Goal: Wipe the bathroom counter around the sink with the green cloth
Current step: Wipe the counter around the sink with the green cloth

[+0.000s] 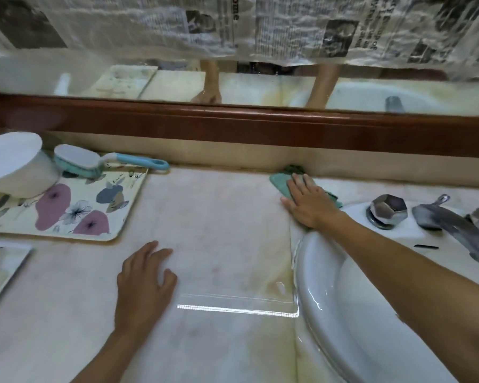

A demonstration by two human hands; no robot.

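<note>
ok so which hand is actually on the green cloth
The right hand, pressed flat on the green cloth at the back wall beside the sink. The left hand rests on bare counter.

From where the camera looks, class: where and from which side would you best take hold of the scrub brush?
Grip the blue handle of the scrub brush, coming from above. The handle juts right, clear of the floral mat, while the bristle head sits beside the white bowl, leaving fingers little room.
</note>
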